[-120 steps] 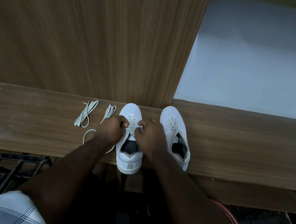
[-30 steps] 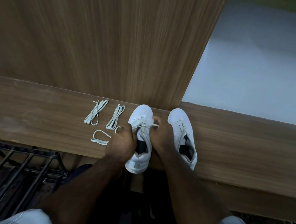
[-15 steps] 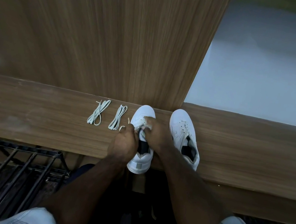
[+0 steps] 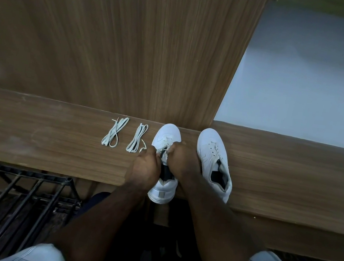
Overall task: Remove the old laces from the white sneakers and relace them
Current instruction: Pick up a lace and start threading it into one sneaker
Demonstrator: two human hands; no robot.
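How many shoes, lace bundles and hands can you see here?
White sneakers: 2, the left sneaker and the right sneaker
Folded lace bundles on the shelf: 2, the outer bundle and the inner bundle
Hands: 2, the left hand and the right hand
Total: 6

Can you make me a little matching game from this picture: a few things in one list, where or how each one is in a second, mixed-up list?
Things:
1. Left shoe
2. Right shoe
3. Lace bundles
4. Rack

Places or states:
A. Folded, lying on the shelf left of the shoes
B. Below the shelf's front edge, at lower left
C. Under both hands, lace partly in
D. Untouched, eyelets bare

Pairs: 1-C, 2-D, 3-A, 4-B

The left hand and right hand both pinch the lace on the left shoe.
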